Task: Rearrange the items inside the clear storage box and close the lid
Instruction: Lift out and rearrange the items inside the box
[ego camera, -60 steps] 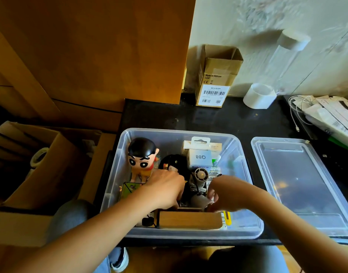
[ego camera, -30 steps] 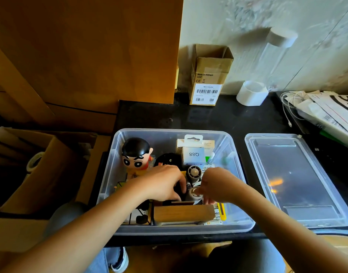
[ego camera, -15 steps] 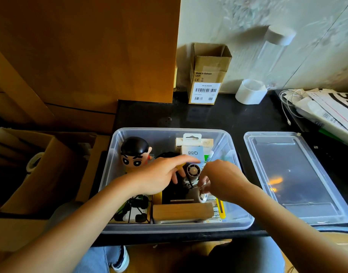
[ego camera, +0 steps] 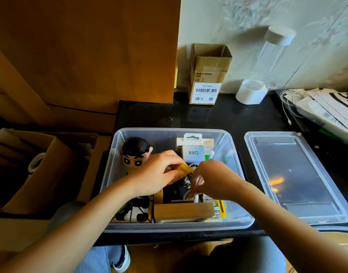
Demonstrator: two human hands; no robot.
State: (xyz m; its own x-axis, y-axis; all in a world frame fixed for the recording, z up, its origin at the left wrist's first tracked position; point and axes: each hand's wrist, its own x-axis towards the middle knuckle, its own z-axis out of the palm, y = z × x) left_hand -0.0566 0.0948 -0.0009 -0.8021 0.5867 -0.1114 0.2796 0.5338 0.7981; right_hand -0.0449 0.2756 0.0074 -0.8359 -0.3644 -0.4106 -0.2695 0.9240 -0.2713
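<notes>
The clear storage box [ego camera: 236, 154] sits at the six o'clock edge of your black table [ego camera: 208, 119], open, with both of your hands reaching into it. Its lid [ego camera: 295, 174] lies flat on the table at three o'clock of the box, just beside it and apart from the rim.

Your left hand [ego camera: 157, 174] hovers over the middle of the box, fingers curled around a yellow packet [ego camera: 184, 169] that pokes out toward the right hand. Your right hand [ego camera: 212, 178] is just at three o'clock of the left one, fingers bent downward among the small items; whether it actually holds anything you cannot tell from this view (the fingertips are blurred).

Inside the box, a cartoon figurine [ego camera: 135, 154] with black hair stands at ten o'clock. A white carton marked Q88 [ego camera: 192, 152] stands at twelve o'clock against the far wall. A wooden block [ego camera: 183, 210] lies along the six o'clock wall, and black earphones [ego camera: 137, 209] lie at seven o'clock beside it.

Beyond the box, at twelve o'clock against the wall, stands an open cardboard box [ego camera: 207, 75] with a barcode label.
</notes>
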